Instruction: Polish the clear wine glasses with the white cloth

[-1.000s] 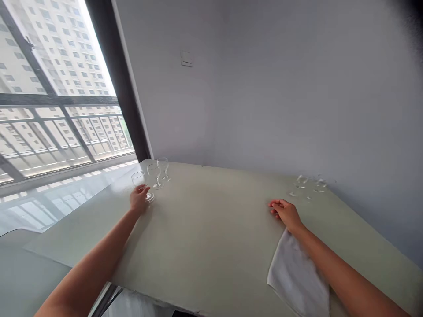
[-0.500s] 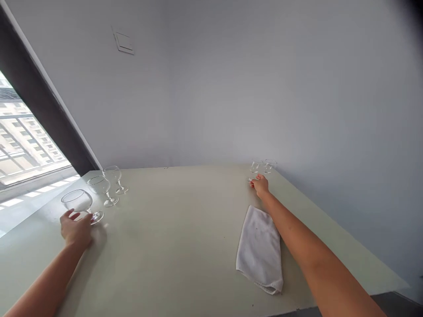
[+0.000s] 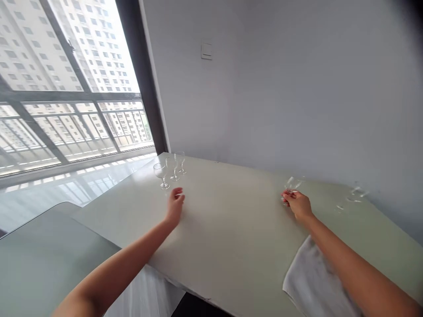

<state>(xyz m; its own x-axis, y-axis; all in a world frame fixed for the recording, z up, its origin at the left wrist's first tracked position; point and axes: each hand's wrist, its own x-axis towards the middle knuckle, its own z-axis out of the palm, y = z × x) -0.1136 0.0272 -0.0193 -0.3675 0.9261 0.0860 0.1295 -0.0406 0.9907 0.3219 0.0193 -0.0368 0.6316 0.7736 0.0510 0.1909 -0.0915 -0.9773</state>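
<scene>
Fingers [image 3: 179, 190] of the left hand [image 3: 176, 203] are loosely curled, a small gap between them and the thumb, just on the near side of three stemmed glasses [image 3: 161, 171]. A large window [image 3: 76, 110] fills the left side of the room, with tall buildings beyond its railing. The pale, smooth table [image 3: 224, 229] carries those glasses upright in a short row near its far left corner. Behind it is a plain grey wall [image 3: 297, 88] with a white switch [image 3: 206, 51]. Toward the table's far edge, right of its middle, the right hand [image 3: 295, 202] pinches a clear glass [image 3: 291, 183]; whether that glass touches the table cannot be told. A white cloth [image 3: 310, 277] lies partly under the right forearm, and blurred glassware [image 3: 358, 192] sits by the far right corner.
</scene>
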